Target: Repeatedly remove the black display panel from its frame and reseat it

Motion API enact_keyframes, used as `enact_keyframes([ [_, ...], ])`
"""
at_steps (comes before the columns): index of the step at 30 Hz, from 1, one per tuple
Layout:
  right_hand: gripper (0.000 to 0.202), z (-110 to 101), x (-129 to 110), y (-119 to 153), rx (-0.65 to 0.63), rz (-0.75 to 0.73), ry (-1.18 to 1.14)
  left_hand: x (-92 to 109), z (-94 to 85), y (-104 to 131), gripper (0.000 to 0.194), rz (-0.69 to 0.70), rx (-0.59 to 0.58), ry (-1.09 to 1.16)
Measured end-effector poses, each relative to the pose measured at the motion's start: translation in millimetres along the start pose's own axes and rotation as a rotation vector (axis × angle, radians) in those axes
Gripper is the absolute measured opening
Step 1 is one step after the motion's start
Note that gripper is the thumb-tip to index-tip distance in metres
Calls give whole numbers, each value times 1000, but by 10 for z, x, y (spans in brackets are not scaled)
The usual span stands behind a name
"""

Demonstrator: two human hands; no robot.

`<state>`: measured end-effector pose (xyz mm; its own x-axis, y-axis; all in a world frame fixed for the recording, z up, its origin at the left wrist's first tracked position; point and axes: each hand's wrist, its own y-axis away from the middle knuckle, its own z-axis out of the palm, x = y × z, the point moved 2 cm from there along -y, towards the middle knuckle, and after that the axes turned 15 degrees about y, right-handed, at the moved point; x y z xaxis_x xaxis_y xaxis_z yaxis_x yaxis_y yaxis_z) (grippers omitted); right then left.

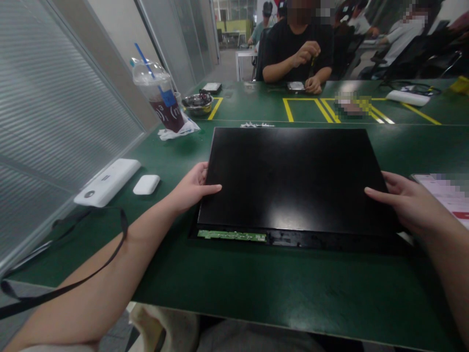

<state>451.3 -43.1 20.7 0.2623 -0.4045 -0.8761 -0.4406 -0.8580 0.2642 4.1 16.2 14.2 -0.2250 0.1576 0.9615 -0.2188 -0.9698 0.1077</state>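
A black flat screen panel [293, 181] lies between my hands, its far edge raised toward the back of the green table [256, 288]. My left hand [198, 186] grips the panel's left edge, thumb on the front face. On the right edge, my right hand [406, 198] holds it the same way, with its fingers partly behind the panel. Below the panel's near edge shows a black frame [311, 240] with a green circuit board strip [232, 236] at its left part. The undersides of both are hidden.
At the left are a white power bank [108, 182], a white case [146, 185], a black strap [91, 276] and a drink cup [161, 95]. A metal bowl [198, 103] stands farther back. Across the table sits a person [298, 49]. A printed sheet [445, 193] lies right.
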Motion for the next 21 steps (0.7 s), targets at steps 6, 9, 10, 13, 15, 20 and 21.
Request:
enact_keyframes([
  [6, 49, 2, 20, -21, 27, -20, 19, 9, 18, 9, 66, 7, -13, 8],
  [9, 50, 7, 28, -28, 26, -17, 30, 7, 21, 7, 66, 8, -15, 8],
  [10, 51, 8, 27, -28, 26, -20, 32, 5, 20, 5, 66, 11, -14, 8],
  [13, 52, 9, 23, -21, 32, -28, 35, -4, 14, 1, 66, 12, -12, 6],
  [15, 52, 8, 23, -14, 37, -28, 39, -5, 12, 1, 66, 15, -16, 2],
  [20, 51, -6, 39, -19, 66, -14, 49, 15, 22, 9, 64, 20, -12, -11],
  [21, 50, -10, 43, -25, 70, -12, 49, 17, 24, 9, 64, 18, -12, -18],
])
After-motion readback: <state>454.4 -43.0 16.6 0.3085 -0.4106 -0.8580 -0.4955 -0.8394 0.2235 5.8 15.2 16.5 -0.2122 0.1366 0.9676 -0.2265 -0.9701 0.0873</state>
